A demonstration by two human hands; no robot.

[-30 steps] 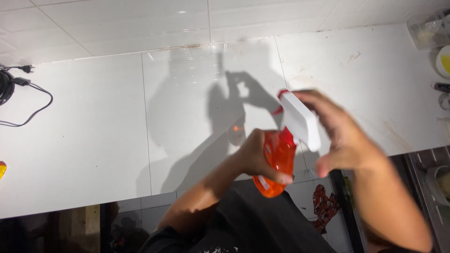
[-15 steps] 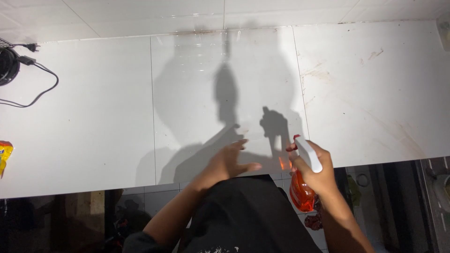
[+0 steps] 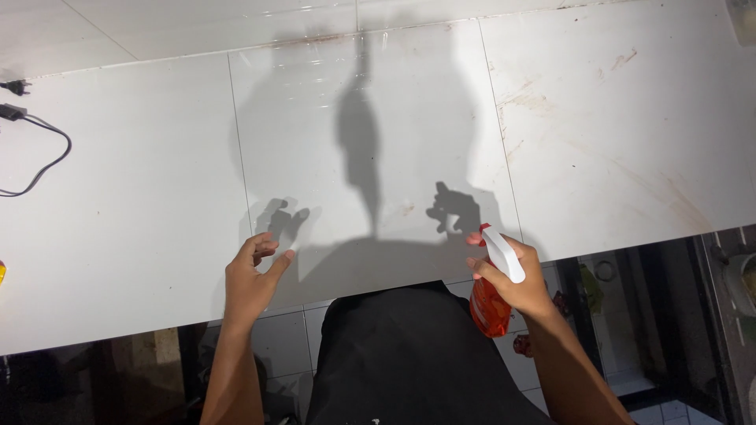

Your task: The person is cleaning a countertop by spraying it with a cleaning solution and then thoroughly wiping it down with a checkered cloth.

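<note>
While the right hand (image 3: 516,279) grips a spray bottle (image 3: 490,303) at the lower right of centre, its fingers (image 3: 482,271) are wrapped around the neck, with the white trigger head (image 3: 504,253) rising above the knuckles and one fingertip lying over the red trigger. The orange-red body of the bottle hangs below the fingers, tilted slightly and held just off the near edge of the worktop (image 3: 142,260), over the dark gap beneath it. The right forearm runs in from the lower right corner, the wrist bent a little upward.

The left hand (image 3: 252,275) lies at the lower left of centre, released and holding nothing; its fingers are loosely curled and spread, the hand hovering at or just above the worktop near the front edge. Whether it touches the surface cannot be told. The left forearm rises straight from the bottom edge of the frame.

The worktop is made of large white tiles with faint brown stains toward the upper right. Shadows of the head and both hands fall across the middle tile. A black cable with plugs (image 3: 31,149) lies at the upper left. Dark clothing (image 3: 402,354) fills the bottom centre, with pale floor tiles visible on either side.
</note>
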